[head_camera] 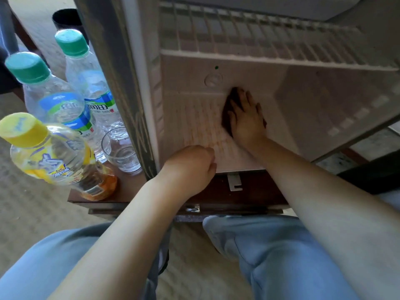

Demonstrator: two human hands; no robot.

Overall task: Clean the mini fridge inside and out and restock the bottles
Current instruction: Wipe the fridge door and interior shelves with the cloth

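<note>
Right grip (246, 118) is pressing a cloth (226, 110) flat-fingered on the fridge (194, 118) floor, wiping; left grip (192, 163), curled and seemingly empty, is bracing at its edge; bottles (65, 105) are waiting outside for clearance.

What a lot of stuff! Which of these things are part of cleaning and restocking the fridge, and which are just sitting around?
Part of the job:
mini fridge
dark cloth, pressed under the right hand
left hand, at the fridge's front edge
green-capped water bottles
yellow-capped bottle

Just lying about:
drinking glass
black bin
</note>
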